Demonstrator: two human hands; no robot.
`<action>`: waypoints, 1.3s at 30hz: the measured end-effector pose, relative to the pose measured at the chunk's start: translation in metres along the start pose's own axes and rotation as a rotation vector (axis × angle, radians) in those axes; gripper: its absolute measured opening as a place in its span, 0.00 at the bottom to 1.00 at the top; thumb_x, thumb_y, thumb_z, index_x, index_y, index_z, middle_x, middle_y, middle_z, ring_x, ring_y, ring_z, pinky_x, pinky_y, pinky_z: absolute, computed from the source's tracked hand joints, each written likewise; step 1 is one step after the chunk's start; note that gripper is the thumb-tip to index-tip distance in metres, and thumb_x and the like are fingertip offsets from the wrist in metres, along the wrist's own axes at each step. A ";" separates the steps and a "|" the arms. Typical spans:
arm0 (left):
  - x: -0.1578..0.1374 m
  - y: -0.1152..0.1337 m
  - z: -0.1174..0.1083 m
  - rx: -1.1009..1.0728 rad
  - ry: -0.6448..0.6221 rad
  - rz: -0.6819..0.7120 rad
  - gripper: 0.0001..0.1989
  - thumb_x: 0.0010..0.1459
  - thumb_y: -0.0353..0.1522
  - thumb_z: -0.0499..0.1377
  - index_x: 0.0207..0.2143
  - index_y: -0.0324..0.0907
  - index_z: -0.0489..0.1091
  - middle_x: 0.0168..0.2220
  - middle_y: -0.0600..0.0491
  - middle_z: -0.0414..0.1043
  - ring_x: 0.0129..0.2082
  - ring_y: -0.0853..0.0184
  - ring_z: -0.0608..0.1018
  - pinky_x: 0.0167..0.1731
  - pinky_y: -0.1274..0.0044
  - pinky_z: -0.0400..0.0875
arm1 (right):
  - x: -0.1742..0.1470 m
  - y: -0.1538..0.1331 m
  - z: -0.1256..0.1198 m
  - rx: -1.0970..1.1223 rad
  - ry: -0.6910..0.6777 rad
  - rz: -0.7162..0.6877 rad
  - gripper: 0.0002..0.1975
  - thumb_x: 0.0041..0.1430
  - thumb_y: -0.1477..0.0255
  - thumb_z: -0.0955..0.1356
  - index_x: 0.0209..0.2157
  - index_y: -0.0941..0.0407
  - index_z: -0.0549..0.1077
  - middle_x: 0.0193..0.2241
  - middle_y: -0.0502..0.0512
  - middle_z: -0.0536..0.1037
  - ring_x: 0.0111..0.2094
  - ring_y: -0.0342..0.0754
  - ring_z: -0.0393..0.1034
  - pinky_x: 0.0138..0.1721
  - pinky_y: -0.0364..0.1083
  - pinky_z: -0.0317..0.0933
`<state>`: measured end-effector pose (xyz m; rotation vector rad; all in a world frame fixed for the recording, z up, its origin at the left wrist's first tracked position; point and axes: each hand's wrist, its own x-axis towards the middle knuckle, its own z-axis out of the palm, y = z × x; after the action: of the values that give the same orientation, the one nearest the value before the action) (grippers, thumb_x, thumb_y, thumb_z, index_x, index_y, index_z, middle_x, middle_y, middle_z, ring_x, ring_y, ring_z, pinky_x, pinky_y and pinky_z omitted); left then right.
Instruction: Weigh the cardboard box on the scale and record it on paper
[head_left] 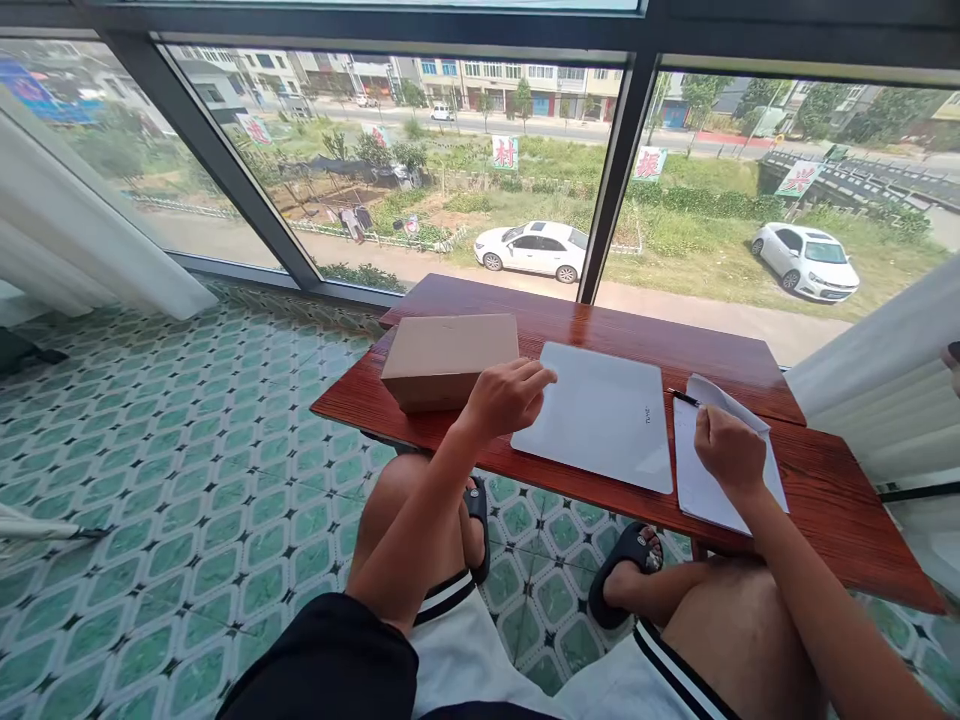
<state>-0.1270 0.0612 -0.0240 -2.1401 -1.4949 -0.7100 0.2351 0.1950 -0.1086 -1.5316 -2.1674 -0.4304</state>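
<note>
My left hand [510, 397] is above the table between a brown cardboard box [450, 350] and a closed silver laptop [600, 415]. Its fingers are loosely bent, with the index finger reaching toward the laptop's left edge and nothing visible in them. Over a white notepad [705, 480], my right hand [729, 447] is curled into a fist. A dark pen [682, 397] juts out beside that fist; its near end is hidden, so I cannot tell whether the fist holds it. The notepad's top sheet is curled up behind the hand.
A reddish-brown wooden table [847, 500] stands against large windows. Its front edge passes just above my knees. White curtains [885, 390] hang at both sides. The floor [187, 480] has green patterned tiles. White cars [536, 250] are parked outside.
</note>
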 end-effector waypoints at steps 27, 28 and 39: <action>-0.038 -0.085 -0.057 0.015 0.249 -0.951 0.27 0.59 0.32 0.50 0.61 0.44 0.63 0.54 0.47 0.74 0.56 0.53 0.71 0.56 0.62 0.68 | 0.073 -0.260 -0.033 1.099 -0.266 0.039 0.32 0.63 0.54 0.60 0.61 0.60 0.62 0.58 0.66 0.69 0.58 0.57 0.65 0.58 0.57 0.62; -0.039 -0.086 -0.058 0.028 0.214 -0.993 0.28 0.59 0.33 0.50 0.63 0.44 0.62 0.56 0.46 0.72 0.58 0.51 0.70 0.57 0.60 0.67 | 0.073 -0.266 -0.030 1.116 -0.313 0.057 0.34 0.63 0.54 0.60 0.63 0.61 0.60 0.61 0.67 0.66 0.61 0.57 0.62 0.62 0.57 0.57; -0.056 -0.105 -0.046 0.040 -0.210 -1.232 0.41 0.59 0.51 0.48 0.69 0.37 0.52 0.58 0.29 0.68 0.54 0.37 0.75 0.49 0.48 0.69 | 0.070 -0.295 -0.007 1.132 -0.573 0.125 0.40 0.63 0.51 0.60 0.68 0.63 0.56 0.66 0.67 0.58 0.66 0.60 0.55 0.67 0.60 0.48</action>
<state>-0.2501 0.0270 -0.0174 -1.0641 -2.8746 -0.7799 -0.0614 0.1488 -0.0645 -1.1166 -1.9956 1.2138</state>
